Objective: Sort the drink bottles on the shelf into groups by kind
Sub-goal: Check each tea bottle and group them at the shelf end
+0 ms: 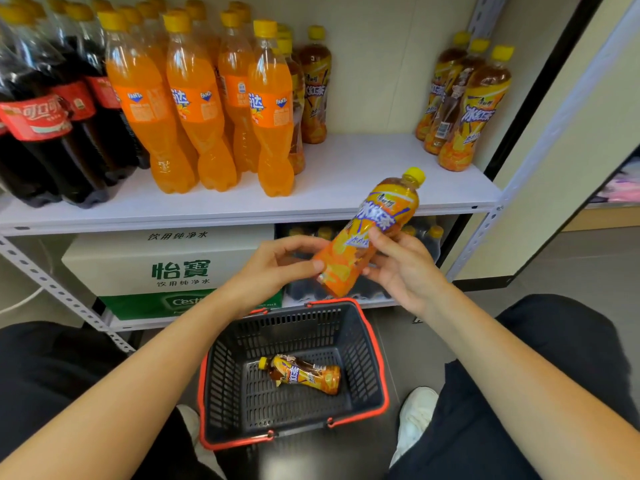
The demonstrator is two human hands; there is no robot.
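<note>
Both your forearms reach forward and meet above the basket (360, 341), holding one tea bottle (377, 220) in front of the shelf (363, 174). Your left hand (280, 268) pinches its base between thumb and curled fingers. Your right hand (401, 268) curls its fingers round the middle. The bottle tilts, with its cap up and to the right. A second tea bottle (304, 374) lies on its side in the basket. Cola bottles (45, 116) and orange soda bottles (194, 109) stand on the shelf.

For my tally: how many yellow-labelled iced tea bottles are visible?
7 tea bottles: one held, one in the red-rimmed basket, three on the shelf's right, two by orange soda bottles; others may hide.
</note>
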